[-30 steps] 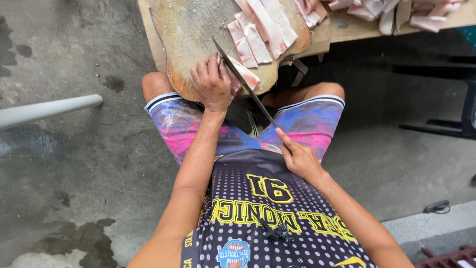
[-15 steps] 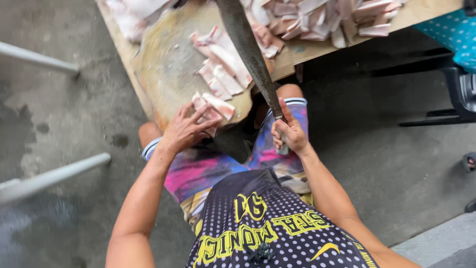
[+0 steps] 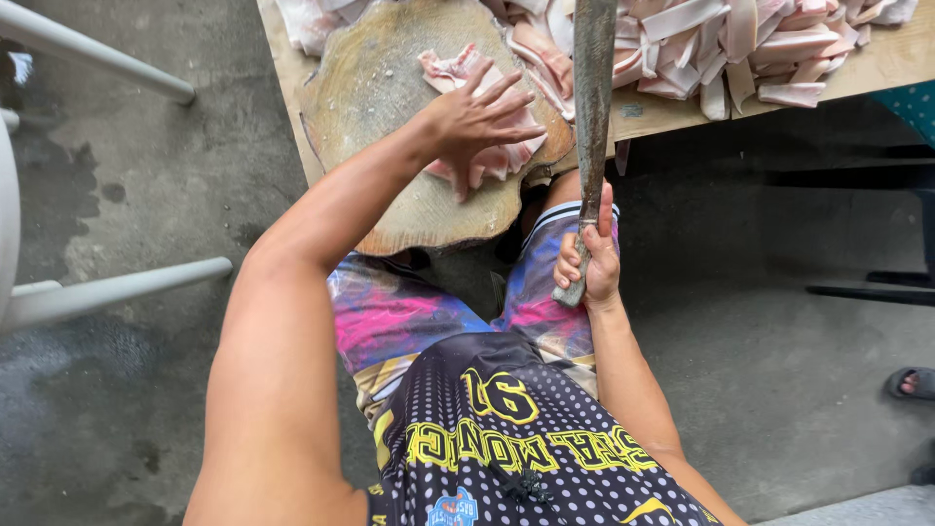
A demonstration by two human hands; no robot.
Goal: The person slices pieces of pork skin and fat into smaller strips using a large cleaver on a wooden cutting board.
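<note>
My left hand (image 3: 477,122) lies spread, fingers splayed, on a small heap of pale pink meat strips (image 3: 487,156) on the round wooden chopping block (image 3: 390,97), grasping nothing. My right hand (image 3: 587,258) is clenched around the handle of a long cleaver (image 3: 593,88), its dull blade raised upright toward the camera; the tip runs off the top edge. More cut strips (image 3: 740,49) are heaped on the wooden table (image 3: 877,68) beyond, partly cut off. My palm hides the strips beneath it.
</note>
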